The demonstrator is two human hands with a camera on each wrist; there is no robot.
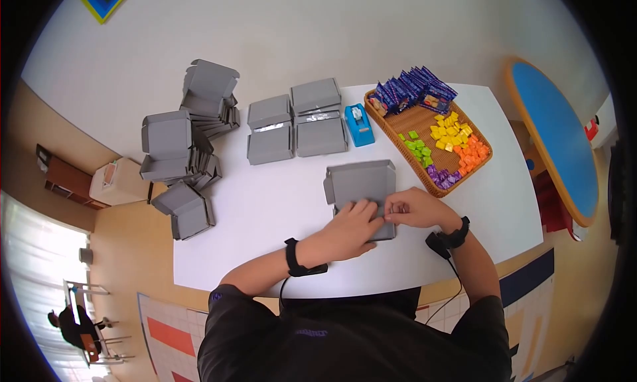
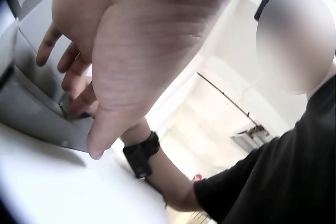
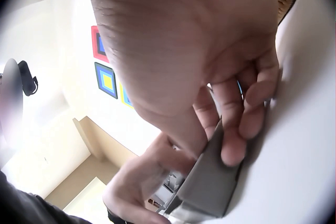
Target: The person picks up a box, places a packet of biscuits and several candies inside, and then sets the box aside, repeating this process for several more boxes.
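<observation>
An open grey cardboard box (image 1: 358, 181) lies near the front of the white table, its lid panel spread away from the person. Over its near part, the left hand (image 1: 345, 231) reaches in with spread, slightly bent fingers; in the left wrist view that hand (image 2: 142, 45) has its thumb hanging outside the wall. The right hand (image 1: 417, 208) is at the box's right edge. Seen from the right wrist, the right hand (image 3: 184, 51) pinches the grey side wall (image 3: 210, 179), thumb on one side and fingers on the other. The left palm partly hides the near corner in the head view.
Stacked open grey boxes (image 1: 166, 143) stand at the left, and several closed ones (image 1: 322, 136) lie at the back. Beside them is a blue tape dispenser (image 1: 359, 125). A wicker basket (image 1: 398, 146) at the right holds blue packets and coloured sweets. Someone sits far left.
</observation>
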